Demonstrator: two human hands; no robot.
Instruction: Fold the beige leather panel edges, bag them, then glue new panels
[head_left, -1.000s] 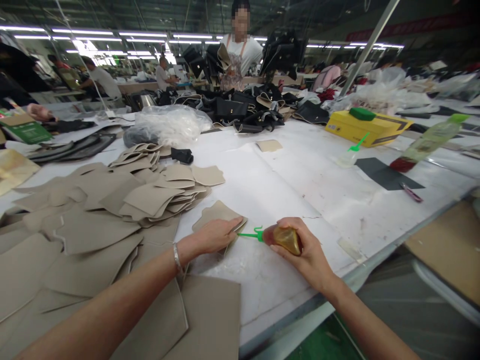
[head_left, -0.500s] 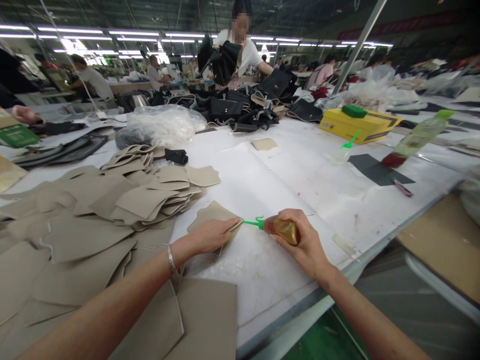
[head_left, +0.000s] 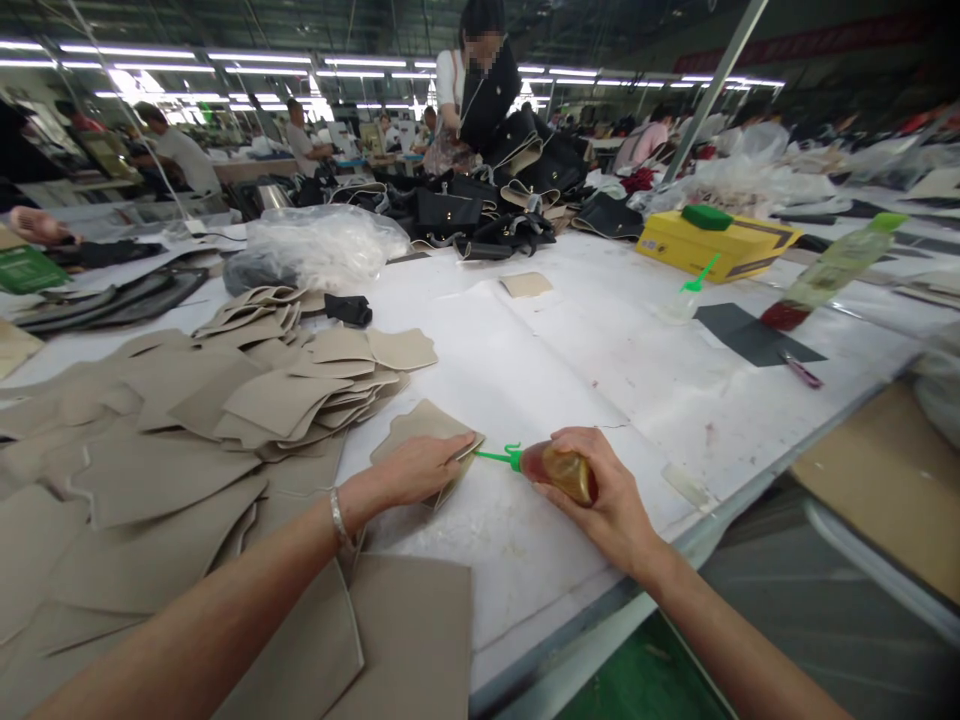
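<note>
My left hand [head_left: 424, 468] grips a small beige leather piece [head_left: 409, 425] by its right corner, fingers pressed together, with the edge there lifted a little. In my right hand [head_left: 600, 490] lies a squeeze bottle [head_left: 564, 470] of amber liquid, tilted on its side, fingers wrapped round it. Its thin green nozzle [head_left: 499, 456] points left, the tip at the lower edge of the leather piece by my left fingertips. Whether liquid comes out is too small to tell. A large heap of beige leather pieces [head_left: 172, 480] spreads under and beside my left forearm.
A pile of black bags [head_left: 450, 205] lies at the back, where a person handles one. Clear plastic wrap [head_left: 315, 245] sits left of it. At the right are a yellow box [head_left: 712, 250], a second nozzle bottle [head_left: 679, 305], a plastic bottle [head_left: 840, 270] and a small cutter [head_left: 801, 370].
The nozzle tip has shifted slightly left and down along the leather edge, my right hand with it. My left hand keeps its hold. The person behind has raised a black bag.
</note>
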